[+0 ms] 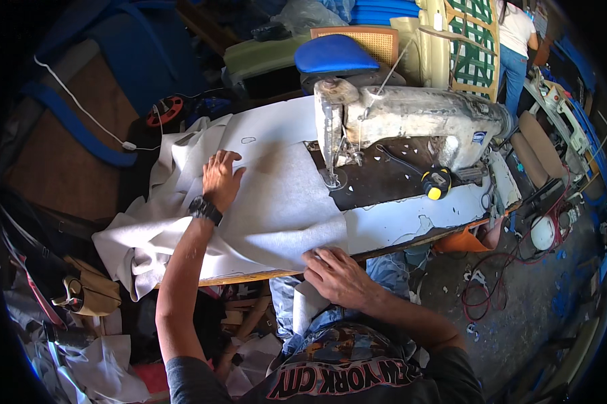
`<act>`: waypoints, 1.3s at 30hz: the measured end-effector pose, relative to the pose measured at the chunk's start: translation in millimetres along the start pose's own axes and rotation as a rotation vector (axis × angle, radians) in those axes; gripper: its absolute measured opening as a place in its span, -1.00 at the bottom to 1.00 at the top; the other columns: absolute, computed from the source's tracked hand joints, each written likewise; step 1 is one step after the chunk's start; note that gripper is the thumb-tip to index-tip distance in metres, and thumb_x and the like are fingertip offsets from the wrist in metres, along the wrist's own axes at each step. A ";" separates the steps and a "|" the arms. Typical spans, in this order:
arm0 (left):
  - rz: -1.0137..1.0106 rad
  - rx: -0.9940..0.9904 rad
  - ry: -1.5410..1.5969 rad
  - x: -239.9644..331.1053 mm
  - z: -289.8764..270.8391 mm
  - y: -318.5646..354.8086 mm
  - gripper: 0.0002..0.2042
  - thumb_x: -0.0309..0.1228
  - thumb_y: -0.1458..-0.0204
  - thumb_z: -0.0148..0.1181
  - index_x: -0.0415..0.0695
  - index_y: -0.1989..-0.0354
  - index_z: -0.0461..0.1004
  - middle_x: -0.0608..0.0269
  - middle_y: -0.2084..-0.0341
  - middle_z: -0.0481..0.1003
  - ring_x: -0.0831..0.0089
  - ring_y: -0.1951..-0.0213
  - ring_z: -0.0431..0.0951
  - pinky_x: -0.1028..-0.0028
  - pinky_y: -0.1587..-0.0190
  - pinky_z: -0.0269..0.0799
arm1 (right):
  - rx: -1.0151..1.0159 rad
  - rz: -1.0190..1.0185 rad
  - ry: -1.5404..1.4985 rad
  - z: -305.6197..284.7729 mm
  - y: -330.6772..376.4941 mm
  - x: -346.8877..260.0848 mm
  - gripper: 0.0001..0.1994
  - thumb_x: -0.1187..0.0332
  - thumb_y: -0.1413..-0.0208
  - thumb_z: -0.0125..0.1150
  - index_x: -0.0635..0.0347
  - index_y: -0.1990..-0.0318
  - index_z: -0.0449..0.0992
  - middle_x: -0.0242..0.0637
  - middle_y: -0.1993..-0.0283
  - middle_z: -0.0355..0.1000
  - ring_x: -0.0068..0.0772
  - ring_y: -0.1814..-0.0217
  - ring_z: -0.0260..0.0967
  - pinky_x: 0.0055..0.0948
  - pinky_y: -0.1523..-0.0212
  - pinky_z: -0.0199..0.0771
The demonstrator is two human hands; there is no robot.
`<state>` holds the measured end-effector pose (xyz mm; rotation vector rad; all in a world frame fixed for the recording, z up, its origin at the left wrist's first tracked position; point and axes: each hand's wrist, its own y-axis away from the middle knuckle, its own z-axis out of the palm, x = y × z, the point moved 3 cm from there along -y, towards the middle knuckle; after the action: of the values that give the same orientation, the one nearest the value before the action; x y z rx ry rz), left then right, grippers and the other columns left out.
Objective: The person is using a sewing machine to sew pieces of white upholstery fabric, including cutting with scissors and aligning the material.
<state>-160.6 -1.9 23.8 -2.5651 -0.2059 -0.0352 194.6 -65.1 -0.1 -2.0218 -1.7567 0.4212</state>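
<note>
A large sheet of pale fabric (pixel 276 202) lies over the left part of the sewing table, rumpled at the far left and hanging past the front edge. My left hand (pixel 221 178), with a dark watch on its wrist, rests on the fabric with its fingers apart. At the table's front edge, my right hand (pixel 336 275) has its fingers curled on the fabric's near edge. An old, worn sewing machine (pixel 418 118) stands on the table; its needle end is beside the fabric's right edge. Whether the presser foot touches the fabric cannot be made out.
A black and yellow tape measure (pixel 437 183) sits on the machine bed. Behind the table is a blue chair seat (pixel 336 54). A red cable reel (pixel 164 111) lies at the back left. Red hose (pixel 475 296) coils on the right floor. Another person (pixel 515 47) stands far right.
</note>
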 end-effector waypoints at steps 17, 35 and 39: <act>0.027 -0.414 -0.030 -67.3 27.9 36.9 -0.16 0.29 -0.27 0.01 0.03 -0.58 0.09 -0.03 -0.57 0.03 0.02 -0.59 -0.05 -0.12 -0.56 -0.21 | 0.067 -0.043 -0.249 15.4 3.1 2.1 -0.85 0.37 -0.13 0.27 0.22 0.19 0.61 -0.23 -0.27 0.46 -0.15 -0.38 0.34 -0.10 -0.35 0.39; 0.010 -0.351 0.379 193.5 -24.9 254.1 -0.47 -0.24 -0.08 0.45 -0.18 -0.19 0.49 0.01 0.03 0.57 -0.01 -0.01 0.59 0.09 -0.04 0.50 | -0.225 0.555 -0.818 245.9 125.1 15.9 -0.61 0.25 -0.12 0.32 0.24 -0.06 0.53 0.00 0.16 0.59 0.00 0.14 0.60 -0.10 0.11 0.55; -0.213 -0.306 0.301 183.0 17.7 290.3 -0.26 -0.10 -0.08 0.41 -0.32 -0.31 0.28 -0.14 -0.05 0.52 -0.16 -0.03 0.55 -0.02 -0.18 0.39 | -0.328 0.566 -1.091 159.0 106.4 -1.0 -0.77 0.27 -0.26 0.26 0.29 0.16 0.51 -0.14 0.40 0.47 -0.22 0.37 0.45 -0.21 0.30 0.42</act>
<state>64.7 -208.1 -133.7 -2.7828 -0.3816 -0.5690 207.6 -58.7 -190.8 -2.7925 -1.7686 1.7832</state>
